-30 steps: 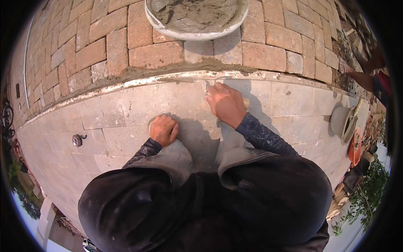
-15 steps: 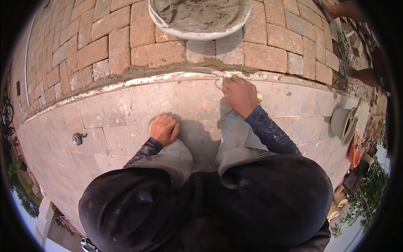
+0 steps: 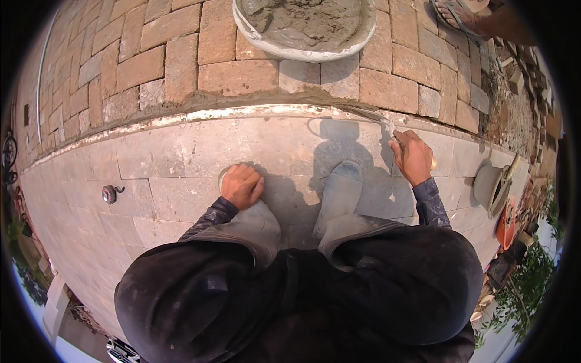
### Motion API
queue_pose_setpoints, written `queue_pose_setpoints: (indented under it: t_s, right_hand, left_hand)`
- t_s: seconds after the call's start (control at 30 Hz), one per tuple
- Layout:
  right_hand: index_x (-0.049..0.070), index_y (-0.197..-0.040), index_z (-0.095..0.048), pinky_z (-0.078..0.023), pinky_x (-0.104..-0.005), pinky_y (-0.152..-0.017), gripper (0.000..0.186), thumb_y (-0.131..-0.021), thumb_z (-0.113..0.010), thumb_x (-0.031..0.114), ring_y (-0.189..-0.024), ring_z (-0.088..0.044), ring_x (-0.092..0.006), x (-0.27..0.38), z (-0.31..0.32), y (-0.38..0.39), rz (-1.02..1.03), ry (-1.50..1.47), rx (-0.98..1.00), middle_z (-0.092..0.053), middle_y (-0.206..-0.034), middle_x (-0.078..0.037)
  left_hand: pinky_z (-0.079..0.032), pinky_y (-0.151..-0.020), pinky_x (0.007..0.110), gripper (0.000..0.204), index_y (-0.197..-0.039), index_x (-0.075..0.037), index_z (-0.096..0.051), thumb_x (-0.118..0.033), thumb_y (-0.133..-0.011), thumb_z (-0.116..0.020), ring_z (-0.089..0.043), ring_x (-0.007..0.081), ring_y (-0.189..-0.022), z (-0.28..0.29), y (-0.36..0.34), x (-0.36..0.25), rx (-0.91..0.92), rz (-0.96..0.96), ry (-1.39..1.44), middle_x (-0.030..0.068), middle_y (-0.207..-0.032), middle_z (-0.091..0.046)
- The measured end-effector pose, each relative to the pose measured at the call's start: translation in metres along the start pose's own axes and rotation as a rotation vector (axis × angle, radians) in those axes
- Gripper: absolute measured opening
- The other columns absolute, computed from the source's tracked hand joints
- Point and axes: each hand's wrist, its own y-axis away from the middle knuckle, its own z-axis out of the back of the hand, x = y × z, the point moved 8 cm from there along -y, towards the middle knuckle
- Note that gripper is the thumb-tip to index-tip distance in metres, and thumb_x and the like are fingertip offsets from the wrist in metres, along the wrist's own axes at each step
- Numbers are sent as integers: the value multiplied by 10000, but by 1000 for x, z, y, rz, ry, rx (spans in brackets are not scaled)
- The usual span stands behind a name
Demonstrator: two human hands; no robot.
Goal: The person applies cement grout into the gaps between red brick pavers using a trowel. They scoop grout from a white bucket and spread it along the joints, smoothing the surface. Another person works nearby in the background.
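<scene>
Near: wearer squatting, dark trousers (image 3: 200, 302) w/ both knees fwd, boots on pale slab floor (image 3: 121, 224). L hand (image 3: 242, 186) rests at toe of L boot (image 3: 261, 221), fingers curled in, nothing seen in them. R boot (image 3: 343, 187) flat on slabs, well short of floor's far edge.

R hand (image 3: 414, 157) out to the R, fingers closed round handle of trowel (image 3: 386, 123); pale handle end pokes out R of the fist. Trowel sits at floor's far edge, R of centre, blade pointing L along white-smeared strip (image 3: 242, 113). Blade tip hard to pick out vs strip, so contact there unsure.

L part of floor: small round metal item (image 3: 109, 194), well apart from L hand. Toward R edge: orange item (image 3: 506, 227).

Beyond strip: reddish pavers (image 3: 239, 79), wet-looking mortar along their near edge. Basin (image 3: 302, 54) on pavers, just past strip, grey mortar (image 3: 308, 27) inside. Far R, other person's sandalled foot (image 3: 452, 17) on pavers.

Risks (my read): blade tilted too steep → could gouge mortar or drag it onto slabs. R arm reaching wider → weight shifts, squat may tip. Basin so near strip → careless fwd swing could knock rim. Foot stepping in → might mark wet edge.
</scene>
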Motion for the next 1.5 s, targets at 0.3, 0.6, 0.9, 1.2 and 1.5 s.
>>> queue_pose_setpoints:
  t_s: [0.3,0.6,0.9,1.2,1.5]
  right_hand:
    - [49,-1047,-750,-525,-440,-698,267,-881,-729,258,-820,-678,-351,24,7,6,56,-37,13,-692,-923,-133]
    - [81,-1032,-759,-536,-461,-715,244,-854,-717,243,-817,-684,-363,38,-18,-16,1,-84,-27,-682,-914,-139]
    - [77,-1057,-770,-539,-443,-745,277,-847,-763,258,-853,-693,-361,-63,13,4,-48,22,-44,-716,-961,-132]
    - [79,-1044,-768,-537,-432,-720,273,-843,-764,264,-817,-684,-351,-71,35,16,-25,18,34,-697,-910,-126]
    - [99,-1037,-779,-540,-445,-743,249,-842,-768,253,-830,-690,-362,-85,21,-3,-24,47,-46,-711,-935,-126]
  left_hand:
    - [-441,-703,396,126,-741,-76,-602,-111,-827,-687,-562,276,-736,0,-2,-1,2,-10,6,75,-739,-556]
    - [-444,-699,401,134,-741,-73,-599,-112,-835,-687,-565,279,-733,0,-5,-5,19,-4,-28,75,-736,-559]
    - [-447,-701,400,124,-749,-75,-605,-107,-833,-690,-569,282,-736,1,-5,-5,15,-9,-16,72,-743,-567]
    - [-449,-702,394,54,-795,-79,-646,-99,-824,-687,-578,273,-744,1,-7,-6,27,2,-5,66,-753,-578]
    - [-450,-707,401,66,-790,-73,-642,-102,-822,-692,-577,281,-746,-1,-5,-5,33,2,-26,76,-754,-580]
